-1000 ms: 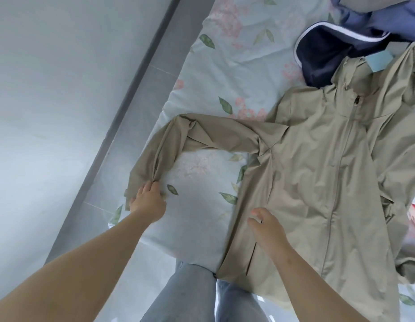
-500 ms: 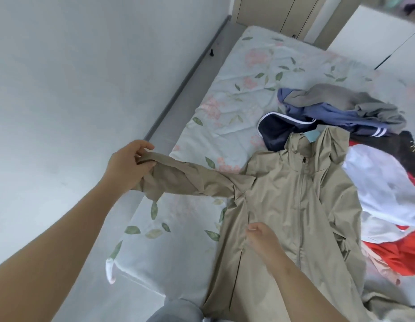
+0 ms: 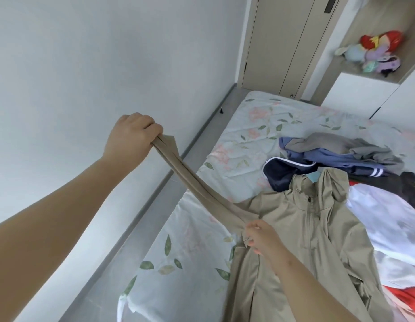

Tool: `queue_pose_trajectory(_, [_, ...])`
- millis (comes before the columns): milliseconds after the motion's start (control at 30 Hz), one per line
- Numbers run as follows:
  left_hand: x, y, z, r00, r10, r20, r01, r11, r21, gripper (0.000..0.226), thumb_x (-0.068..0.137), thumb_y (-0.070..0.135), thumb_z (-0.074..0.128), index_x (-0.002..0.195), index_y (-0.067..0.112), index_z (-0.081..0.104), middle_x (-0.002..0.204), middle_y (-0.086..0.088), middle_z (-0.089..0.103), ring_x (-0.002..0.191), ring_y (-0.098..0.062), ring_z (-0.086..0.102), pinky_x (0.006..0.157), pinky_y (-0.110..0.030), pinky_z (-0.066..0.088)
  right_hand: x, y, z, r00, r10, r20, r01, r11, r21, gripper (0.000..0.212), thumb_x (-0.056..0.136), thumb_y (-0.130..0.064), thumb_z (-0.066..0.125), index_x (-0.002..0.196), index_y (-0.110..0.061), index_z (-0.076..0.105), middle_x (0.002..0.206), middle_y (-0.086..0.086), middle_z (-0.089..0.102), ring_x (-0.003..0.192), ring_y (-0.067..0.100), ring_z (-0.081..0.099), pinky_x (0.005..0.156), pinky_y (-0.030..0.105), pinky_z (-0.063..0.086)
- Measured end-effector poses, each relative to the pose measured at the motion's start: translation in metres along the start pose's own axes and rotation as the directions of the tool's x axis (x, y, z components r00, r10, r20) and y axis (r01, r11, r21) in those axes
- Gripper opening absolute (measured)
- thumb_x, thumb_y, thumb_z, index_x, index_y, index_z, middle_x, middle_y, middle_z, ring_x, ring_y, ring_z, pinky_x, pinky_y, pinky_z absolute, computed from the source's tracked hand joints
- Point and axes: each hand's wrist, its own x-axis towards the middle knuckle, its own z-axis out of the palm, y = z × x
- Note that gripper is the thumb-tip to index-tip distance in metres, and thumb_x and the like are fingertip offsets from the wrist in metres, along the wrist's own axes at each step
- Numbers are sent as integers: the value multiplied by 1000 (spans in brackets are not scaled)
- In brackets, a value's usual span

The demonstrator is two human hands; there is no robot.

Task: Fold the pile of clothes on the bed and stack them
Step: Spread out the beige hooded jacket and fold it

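Observation:
A beige hooded zip jacket [image 3: 301,247] lies front up on the bed [image 3: 192,259], which has a pale floral sheet. My left hand [image 3: 132,135] grips the cuff of the jacket's sleeve [image 3: 197,189] and holds it stretched taut, up and away from the bed toward the wall. My right hand [image 3: 262,235] pinches the fabric at the armpit seam, where that sleeve meets the body. Behind and to the right of the jacket lies a pile of clothes [image 3: 355,159]: grey, blue, navy with white stripes, black, white and red pieces.
A white wall [image 3: 86,66] runs close along the bed's left side, with a narrow strip of grey floor [image 3: 137,228] between. Wardrobe doors [image 3: 283,43] stand at the far end. Plush toys [image 3: 376,52] sit on a shelf at upper right.
My left hand has lifted the sleeve cuff from the bed's edge up and outward, pulling the sleeve straight. My right hand has slid from the jacket's side up to the armpit seam. The view tilted upward.

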Motion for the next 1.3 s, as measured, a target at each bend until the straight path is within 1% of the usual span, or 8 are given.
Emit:
queue_pose_trajectory(133, [-9, 16, 6, 978, -203, -56, 189, 964, -187, 18, 72, -9, 65, 85, 2, 70, 86, -18, 64, 77, -36, 58, 57, -42, 48, -4, -20, 5, 996, -89, 2, 89, 994, 62, 14, 94, -13, 44, 82, -9, 49, 75, 15, 38, 58, 13, 36, 46, 19, 27])
queue_pose_trajectory(300, [-9, 35, 23, 835, -546, 69, 515, 731, -447, 23, 89, 4, 49, 102, 15, 65, 101, -2, 49, 78, -21, 51, 64, -30, 41, -4, -73, 15, 964, -263, -41, 266, 958, 108, 20, 91, -14, 49, 87, -30, 61, 80, -2, 62, 66, 12, 59, 62, 24, 47])
queue_pose_trajectory(467, [-5, 36, 34, 745, -631, 217, 663, 662, -349, 31, 99, 18, 32, 117, 24, 56, 84, -7, 56, 66, -26, 53, 55, -32, 42, -1, -74, 19, 972, -233, -3, 232, 966, 119, 17, 92, -18, 51, 86, -30, 60, 85, 0, 62, 61, 10, 55, 60, 24, 42])
queue_pose_trajectory(600, [8, 40, 34, 539, -653, 532, 702, -1, -712, 38, 98, 13, 24, 110, 26, 58, 83, -4, 65, 64, -16, 67, 60, -32, 58, 2, -50, 11, 989, -145, -7, 144, 975, 172, 14, 95, -14, 49, 91, -23, 59, 91, 1, 57, 58, 9, 50, 55, 19, 37])
queue_pose_trajectory(700, [17, 33, 31, 547, -725, 420, 507, -112, -854, 38, 97, 7, 24, 95, 27, 56, 93, 5, 63, 82, -12, 64, 77, -31, 55, 5, -38, -3, 991, -124, -48, 131, 975, 182, 12, 95, -12, 48, 95, -18, 58, 87, 3, 56, 61, 11, 50, 52, 16, 38])
queue_pose_trajectory(800, [23, 24, 28, 468, -795, 387, 310, -262, -914, 36, 94, 5, 25, 90, 25, 56, 91, 4, 60, 81, -14, 56, 69, -25, 53, 8, -29, -16, 991, -66, -119, 93, 969, 231, 11, 96, -11, 46, 97, -16, 57, 83, 5, 57, 60, 14, 50, 54, 20, 39])
queue_pose_trajectory(1200, [47, 123, 75, 647, -566, 511, 543, -129, -830, 36, 94, 1, 30, 99, 23, 57, 97, 2, 52, 82, -17, 46, 79, -47, 46, -4, 28, -51, 963, 116, -245, -14, 924, 381, 14, 96, -12, 48, 90, -20, 57, 81, 3, 60, 66, 17, 55, 58, 24, 44])
queue_pose_trajectory(1300, [60, 175, 95, 710, -480, 516, 564, -52, -824, 36, 94, 3, 31, 99, 27, 57, 88, 9, 51, 72, -14, 43, 65, -24, 41, -10, 60, -70, 943, 184, -278, -45, 896, 442, 14, 94, -11, 47, 90, -20, 57, 79, 3, 58, 64, 17, 53, 58, 24, 43])
